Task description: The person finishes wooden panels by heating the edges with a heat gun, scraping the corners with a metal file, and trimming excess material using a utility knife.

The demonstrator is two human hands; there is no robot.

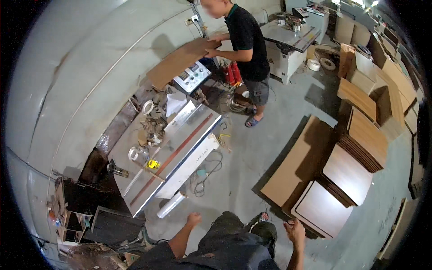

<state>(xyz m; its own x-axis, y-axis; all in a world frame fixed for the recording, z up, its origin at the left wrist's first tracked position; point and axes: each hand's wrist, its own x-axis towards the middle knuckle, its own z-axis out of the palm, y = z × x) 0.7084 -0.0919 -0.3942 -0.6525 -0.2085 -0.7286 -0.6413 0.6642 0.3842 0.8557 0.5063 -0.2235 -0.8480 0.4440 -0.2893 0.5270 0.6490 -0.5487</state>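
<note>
My left hand (193, 219) hangs in the air over the floor with its fingers curled in and nothing visible in them. Closest to it is a white roll (172, 205) leaning by the machine table. My right hand (295, 232) is held beside the nearest stack of pale wood-faced panels (325, 209), its fingers loosely bent and somewhat apart, holding nothing I can see. Whether it touches the panels is hard to tell. Behind that stack stand another pale panel stack (347, 175) and a browner one (369, 137). A long brown cardboard sheet (294, 164) lies along their left side.
At the upper middle a co-worker (246, 40) holds a brown board (180, 63) above a control box (192, 77). A metal-topped machine table (180, 148) carries tape rolls and scraps. A cable (209, 175) lies on the floor; more panels (357, 99) stand far right.
</note>
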